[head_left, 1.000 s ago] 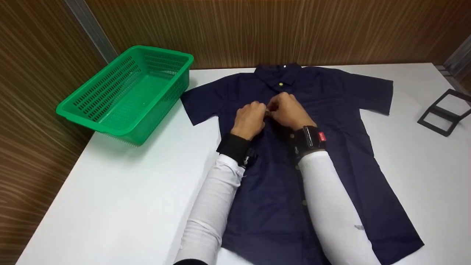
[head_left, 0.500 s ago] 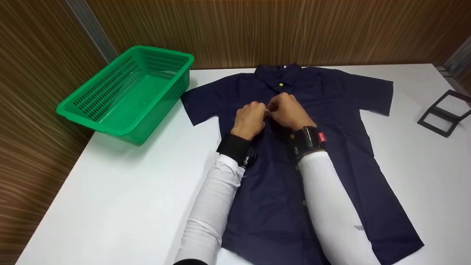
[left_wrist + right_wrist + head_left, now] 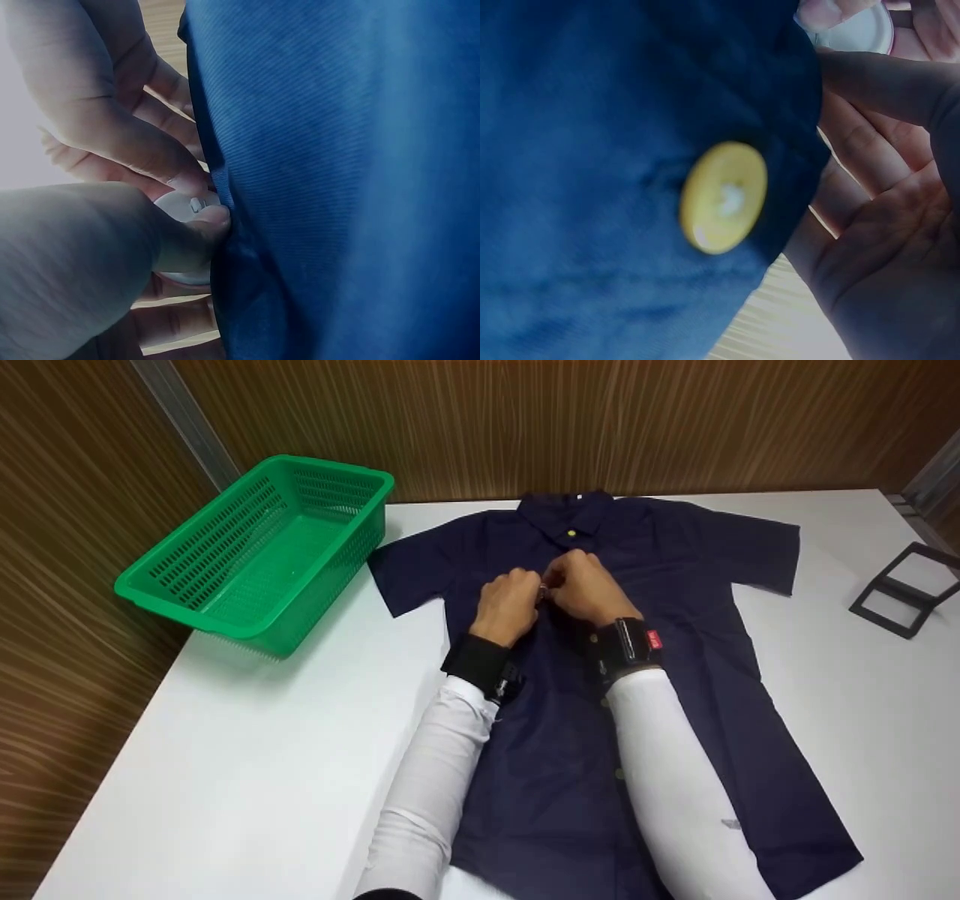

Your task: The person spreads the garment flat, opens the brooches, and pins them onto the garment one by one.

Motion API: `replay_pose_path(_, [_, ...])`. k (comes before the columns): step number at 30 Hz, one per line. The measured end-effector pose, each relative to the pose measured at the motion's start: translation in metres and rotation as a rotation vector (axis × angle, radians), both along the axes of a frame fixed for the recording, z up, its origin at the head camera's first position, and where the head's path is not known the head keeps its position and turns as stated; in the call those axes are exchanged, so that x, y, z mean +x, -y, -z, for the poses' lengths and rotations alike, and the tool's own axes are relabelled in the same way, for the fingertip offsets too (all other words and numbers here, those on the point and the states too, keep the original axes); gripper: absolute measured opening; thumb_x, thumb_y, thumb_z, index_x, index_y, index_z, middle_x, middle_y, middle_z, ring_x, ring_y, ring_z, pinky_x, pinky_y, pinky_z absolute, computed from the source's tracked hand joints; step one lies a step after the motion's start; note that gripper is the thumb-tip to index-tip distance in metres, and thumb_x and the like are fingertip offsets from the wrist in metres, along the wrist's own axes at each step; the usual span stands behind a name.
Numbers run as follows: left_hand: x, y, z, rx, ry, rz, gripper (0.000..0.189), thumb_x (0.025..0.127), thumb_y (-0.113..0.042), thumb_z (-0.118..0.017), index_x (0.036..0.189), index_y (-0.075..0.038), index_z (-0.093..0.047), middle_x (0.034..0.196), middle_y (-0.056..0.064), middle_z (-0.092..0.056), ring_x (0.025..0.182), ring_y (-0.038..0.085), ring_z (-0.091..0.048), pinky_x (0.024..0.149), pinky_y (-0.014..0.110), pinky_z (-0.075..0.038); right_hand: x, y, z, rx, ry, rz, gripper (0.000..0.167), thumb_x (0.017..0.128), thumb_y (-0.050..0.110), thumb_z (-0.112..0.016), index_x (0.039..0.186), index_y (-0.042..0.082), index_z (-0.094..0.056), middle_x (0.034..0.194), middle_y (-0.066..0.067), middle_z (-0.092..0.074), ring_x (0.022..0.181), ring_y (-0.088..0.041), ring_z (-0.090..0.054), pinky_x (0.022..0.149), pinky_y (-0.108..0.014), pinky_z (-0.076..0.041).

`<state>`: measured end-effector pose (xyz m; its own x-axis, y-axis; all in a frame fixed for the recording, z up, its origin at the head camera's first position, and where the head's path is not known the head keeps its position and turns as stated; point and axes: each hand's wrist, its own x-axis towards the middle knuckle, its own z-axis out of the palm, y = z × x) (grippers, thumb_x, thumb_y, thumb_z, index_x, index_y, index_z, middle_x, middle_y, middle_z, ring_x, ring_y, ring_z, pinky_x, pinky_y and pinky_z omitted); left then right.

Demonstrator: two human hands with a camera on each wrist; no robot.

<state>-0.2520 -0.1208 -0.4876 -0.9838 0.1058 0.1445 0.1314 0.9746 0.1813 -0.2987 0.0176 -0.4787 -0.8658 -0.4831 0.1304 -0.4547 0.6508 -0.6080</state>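
A dark blue short-sleeved shirt (image 3: 555, 720) lies spread front up, collar away from me, with yellow buttons (image 3: 724, 197) down its front. My left hand (image 3: 506, 604) and right hand (image 3: 589, 585) meet on its chest, just below the collar. Between them is a small round white badge (image 3: 180, 206) with a pin fitting on its back, right at the shirt's edge. The left thumb (image 3: 191, 240) and fingers pinch the badge. The right thumb (image 3: 885, 82) lies at the cloth edge by the badge, the right fingers passing behind the cloth. The badge's front is hidden.
A green perforated basket (image 3: 277, 577) stands at the left back of the white table (image 3: 247, 780). A black frame-like stand (image 3: 904, 589) lies at the right edge. A wood-grain panel (image 3: 525, 427) rises behind the table.
Almost nothing differs. Both hands keep their place on the shirt's chest, with only slight finger shifts around the badge.
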Motion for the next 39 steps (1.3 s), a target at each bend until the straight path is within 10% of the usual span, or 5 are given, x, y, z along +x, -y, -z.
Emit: replay_pose_path(39, [0.0004,-0.0037,-0.0020,-0.042,0.045,-0.002,0.015,0.096,-0.011,-0.067,0.108,-0.006,-0.075,0.112,0.016,-0.074,0.101,0.034,-0.074,0.084,0.048,-0.062,-0.0003,-0.0001,0.0013,-0.020,0.007,-0.004,0.012,0.087,0.005,-0.072,0.095,0.001,-0.078,0.098,-0.016,-0.078,0.093,-0.029,-0.070,0.088,-0.045,-0.055])
